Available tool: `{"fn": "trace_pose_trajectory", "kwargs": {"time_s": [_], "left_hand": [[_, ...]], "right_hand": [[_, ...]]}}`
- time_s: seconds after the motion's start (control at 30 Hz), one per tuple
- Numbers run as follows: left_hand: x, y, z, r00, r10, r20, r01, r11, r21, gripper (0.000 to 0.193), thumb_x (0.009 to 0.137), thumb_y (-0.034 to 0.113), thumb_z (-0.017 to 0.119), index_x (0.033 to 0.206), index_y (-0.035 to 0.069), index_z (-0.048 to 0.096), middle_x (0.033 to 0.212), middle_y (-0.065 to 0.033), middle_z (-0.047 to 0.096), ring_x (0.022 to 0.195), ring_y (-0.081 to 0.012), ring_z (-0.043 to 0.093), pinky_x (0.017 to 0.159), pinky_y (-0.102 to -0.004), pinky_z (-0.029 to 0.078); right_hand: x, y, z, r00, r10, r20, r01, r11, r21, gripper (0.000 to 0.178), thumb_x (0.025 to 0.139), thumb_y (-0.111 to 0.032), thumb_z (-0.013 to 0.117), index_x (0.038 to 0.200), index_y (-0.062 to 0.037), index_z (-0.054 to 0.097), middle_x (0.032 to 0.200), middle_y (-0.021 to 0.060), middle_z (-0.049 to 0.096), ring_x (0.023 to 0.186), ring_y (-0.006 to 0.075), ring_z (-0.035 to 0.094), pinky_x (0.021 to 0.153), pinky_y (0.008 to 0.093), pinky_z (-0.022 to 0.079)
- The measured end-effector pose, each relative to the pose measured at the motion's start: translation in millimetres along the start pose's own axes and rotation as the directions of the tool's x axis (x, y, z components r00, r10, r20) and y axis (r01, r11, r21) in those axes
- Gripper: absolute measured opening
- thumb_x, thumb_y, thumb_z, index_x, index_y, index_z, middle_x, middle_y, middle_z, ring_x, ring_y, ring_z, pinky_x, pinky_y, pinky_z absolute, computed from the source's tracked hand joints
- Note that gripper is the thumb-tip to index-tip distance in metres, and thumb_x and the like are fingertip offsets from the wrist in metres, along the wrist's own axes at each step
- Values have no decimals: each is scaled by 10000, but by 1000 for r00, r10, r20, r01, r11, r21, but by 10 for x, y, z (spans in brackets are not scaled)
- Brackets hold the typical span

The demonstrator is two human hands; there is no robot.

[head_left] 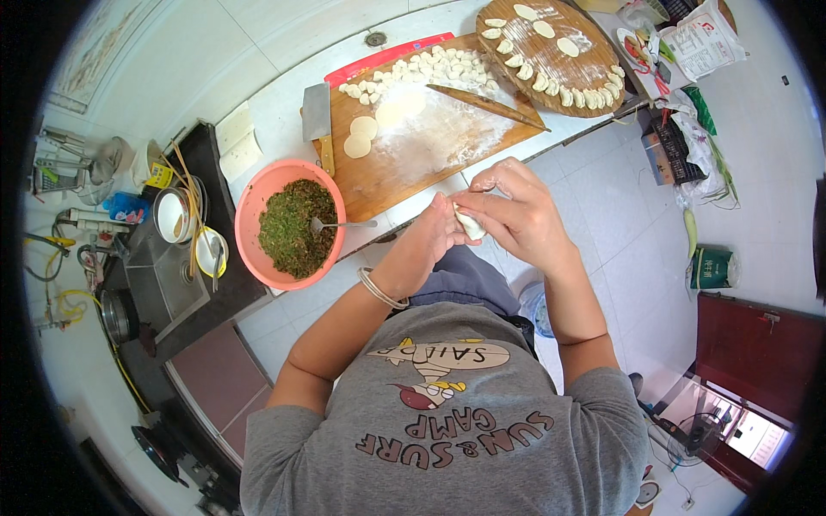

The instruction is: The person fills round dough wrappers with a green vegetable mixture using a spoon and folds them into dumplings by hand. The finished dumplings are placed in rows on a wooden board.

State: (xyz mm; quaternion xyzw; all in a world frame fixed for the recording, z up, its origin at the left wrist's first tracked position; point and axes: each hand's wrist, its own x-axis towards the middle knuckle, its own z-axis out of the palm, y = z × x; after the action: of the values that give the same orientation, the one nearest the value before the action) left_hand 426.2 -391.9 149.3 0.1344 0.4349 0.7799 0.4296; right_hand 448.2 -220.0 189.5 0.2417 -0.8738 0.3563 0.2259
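Note:
Between my two hands, just off the counter's front edge, is a pale folded dumpling (470, 225). My right hand (519, 215) pinches its edge with thumb and fingers, while my left hand (428, 234) closes on its other side. Left of my hands stands a pink bowl (243, 225) of chopped green filling (297, 228) with a spoon (331, 224) in it. Beyond them lies a floured wooden board (379, 191) carrying round wrappers (361, 136), many small dough pieces (430, 69) and a tapered rolling pin (488, 107).
A cleaver (318, 120) rests at the board's left edge. Finished dumplings (551, 84) curve along a round wooden board (576, 21) at the far right. On the left are a sink (163, 279) and stacked bowls (172, 213). Bags and a black crate (680, 150) stand at the right.

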Motion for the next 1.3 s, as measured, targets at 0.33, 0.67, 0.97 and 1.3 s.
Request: {"fn": "trace_pose_trajectory", "kwargs": {"time_s": [0.33, 0.67, 0.97, 1.3], "left_hand": [[13, -2, 52, 1000, -19, -14, 20, 998, 66, 686, 972, 539, 169, 1368, 6, 342, 1296, -94, 480, 1157, -181, 477, 959, -391, 391], [11, 2, 67, 1000, -15, -4, 15, 1000, 3, 696, 965, 548, 183, 1346, -4, 369, 1287, -117, 497, 1144, -211, 495, 947, -378, 395], [-596, 16, -338, 993, 68, -94, -89, 966, -242, 833, 922, 628, 192, 1350, -70, 342, 1222, -253, 526, 1063, -268, 557, 944, -369, 405], [-2046, -205, -1303, 745, 142, -651, -378, 895, -237, 763, 946, 584, 184, 1338, -43, 369, 1179, -200, 552, 1010, -254, 565, 918, -354, 436]], "right_hand": [[-35, 23, -56, 990, 132, 47, -138, 971, 194, 143, 694, -74, 730, 807, -68, 642, 813, 57, 562, 764, 233, 552, 656, 321, 445], [-69, 51, -38, 968, 243, -60, -217, 934, 286, 163, 743, -48, 702, 906, -47, 711, 814, 72, 614, 747, 191, 572, 650, 285, 450], [291, 208, 788, 886, 464, 23, -428, 796, 427, 117, 749, -49, 720, 862, -29, 698, 738, 9, 622, 657, 78, 523, 606, 217, 411], [221, 127, 3431, 918, -24, 396, -17, 995, 100, 220, 604, -117, 758, 790, -78, 646, 906, 52, 582, 942, 252, 546, 781, 391, 432]]}}
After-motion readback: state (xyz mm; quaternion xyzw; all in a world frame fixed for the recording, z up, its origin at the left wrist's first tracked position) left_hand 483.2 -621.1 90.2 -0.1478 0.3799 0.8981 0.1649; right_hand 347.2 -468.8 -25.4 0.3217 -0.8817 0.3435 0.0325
